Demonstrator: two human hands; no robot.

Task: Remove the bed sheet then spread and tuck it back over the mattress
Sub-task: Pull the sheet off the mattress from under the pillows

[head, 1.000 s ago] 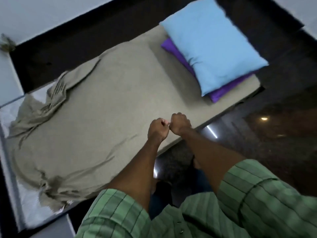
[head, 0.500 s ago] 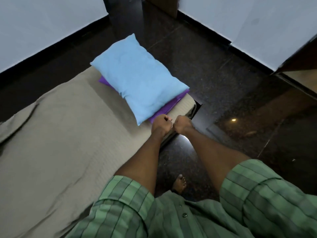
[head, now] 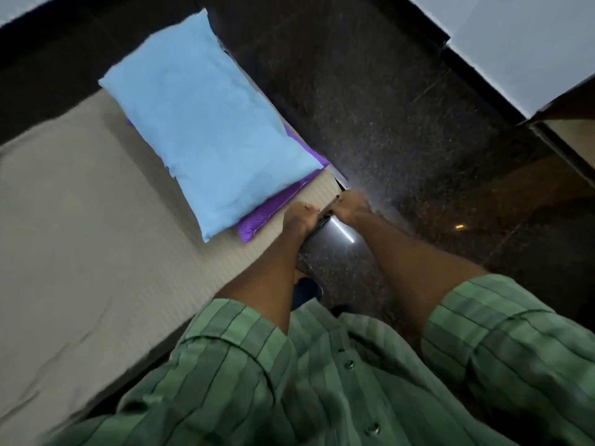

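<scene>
Both fists are held curled and nearly touching at the mattress corner: the left hand (head: 301,217) over the sheet's edge, the right hand (head: 352,204) just past it at 3 o'clock, above the dark floor (head: 402,130). Whether any cloth is pinched in either fist cannot be told, since the fingertips are turned away and the frame is blurred by motion. The beige bed sheet (head: 83,226) is spread flat over the mattress from the left hand out to 9 o'clock, and its far end is cut off by the frame. At 11 o'clock from the hands a light blue pillow (head: 206,123) is stacked on a purple pillow (head: 270,210), of which only a strip is shown. A green striped shirt (head: 322,381) fills the 6 o'clock edge.
</scene>
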